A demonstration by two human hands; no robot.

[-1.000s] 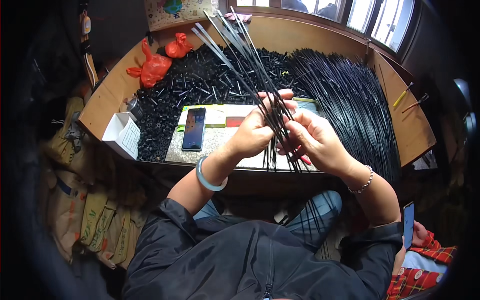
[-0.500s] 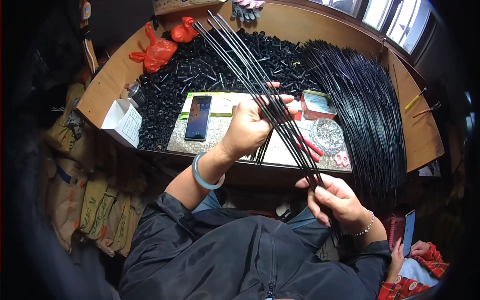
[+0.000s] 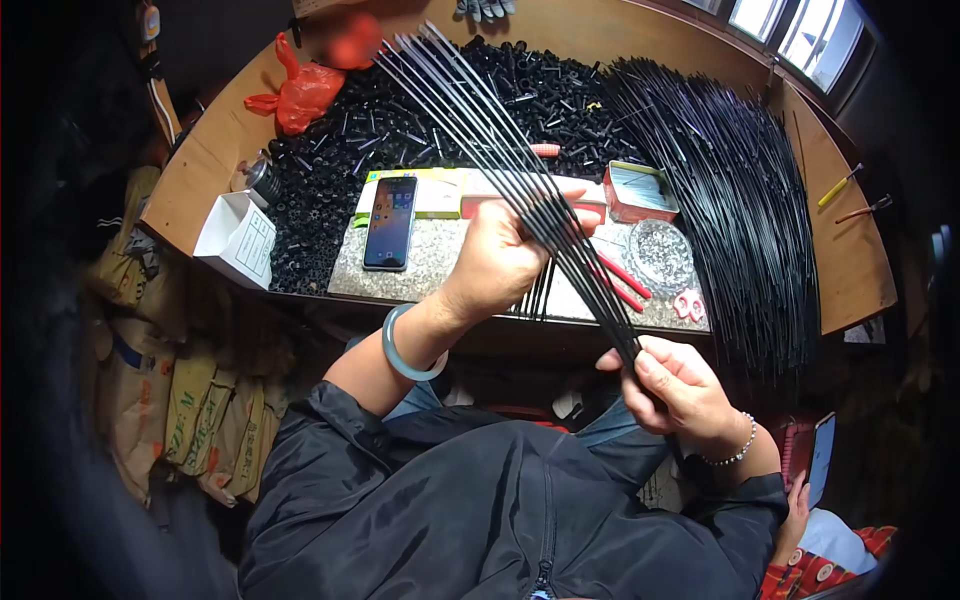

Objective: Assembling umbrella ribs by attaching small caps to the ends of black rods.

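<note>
A fanned bundle of long, thin black rods (image 3: pixel 488 130) slants from upper left down to the lower right in front of me. My left hand (image 3: pixel 500 255) is wrapped round the bundle near its middle, with more dark rods showing below the palm. My right hand (image 3: pixel 682 392) pinches the lower part of the same bundle between thumb and fingers. The rods lie close together at my right hand and spread apart toward their pale, shiny upper ends. The fingers hide the exact grip.
On the bench board lie a phone (image 3: pixel 390 225), red-handled pliers (image 3: pixel 622 282), a clear dish (image 3: pixel 660 254) and a red tin (image 3: pixel 640 192). Black short tubes (image 3: pixel 350 150) heap behind. A large rod pile (image 3: pixel 740 220) fills the right; another person's hand (image 3: pixel 795 515) is lower right.
My right hand's fingers have closed more tightly round the rods. The upper ends are fanned slightly wider, and the view has shifted a little.
</note>
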